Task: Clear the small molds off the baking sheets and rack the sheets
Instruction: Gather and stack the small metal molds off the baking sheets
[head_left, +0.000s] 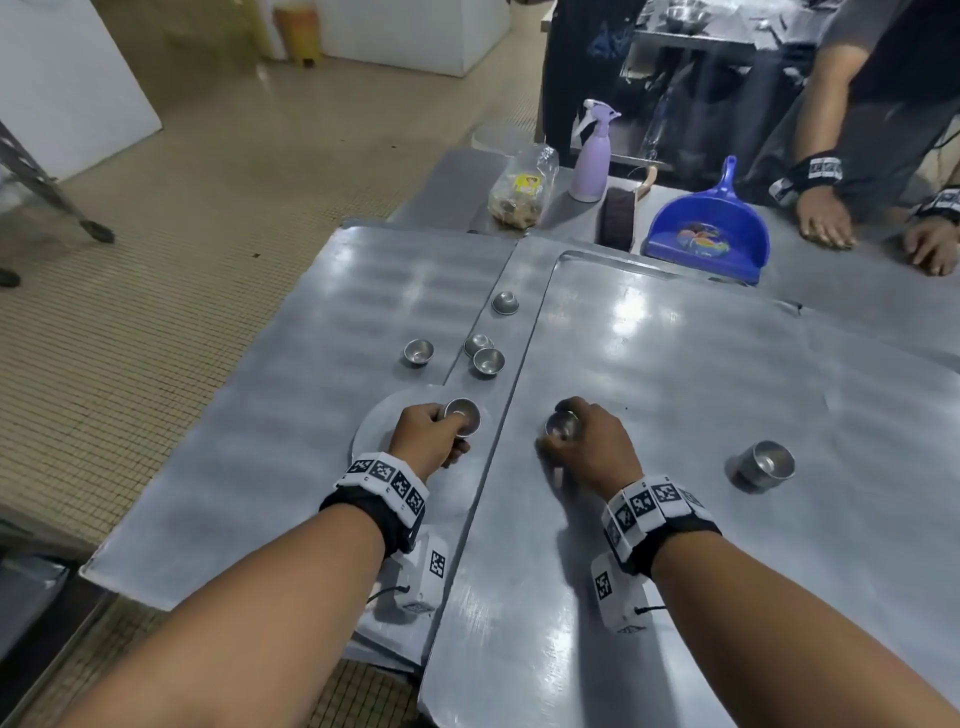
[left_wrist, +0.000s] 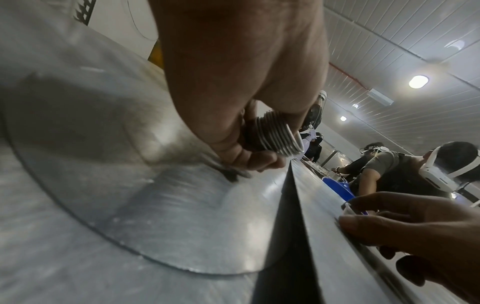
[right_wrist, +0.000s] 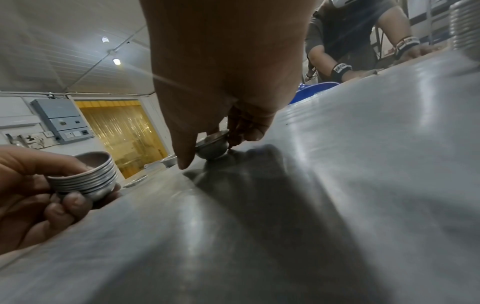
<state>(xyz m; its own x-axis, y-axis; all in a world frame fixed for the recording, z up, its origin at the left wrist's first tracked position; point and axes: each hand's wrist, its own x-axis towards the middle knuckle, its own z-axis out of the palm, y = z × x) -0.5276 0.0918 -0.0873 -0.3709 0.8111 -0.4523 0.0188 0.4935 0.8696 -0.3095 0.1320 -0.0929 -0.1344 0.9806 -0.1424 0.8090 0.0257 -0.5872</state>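
Two metal baking sheets lie side by side, the left sheet (head_left: 291, 364) and the right sheet (head_left: 701, 395). My left hand (head_left: 431, 431) grips a nested stack of small metal molds (left_wrist: 279, 136), also seen as the stack (right_wrist: 88, 179), just above the left sheet. My right hand (head_left: 582, 441) pinches a single small mold (right_wrist: 213, 150) that rests on the right sheet near its left edge. Several loose molds (head_left: 488, 361) sit between the sheets farther away. Another stack of molds (head_left: 766, 464) stands on the right sheet.
A blue dustpan (head_left: 706, 228), a brush (head_left: 621, 213), a lilac spray bottle (head_left: 592, 156) and a plastic bag (head_left: 522, 187) lie at the table's far end. Another person's hands (head_left: 826, 218) rest on the far right edge. Tiled floor lies left.
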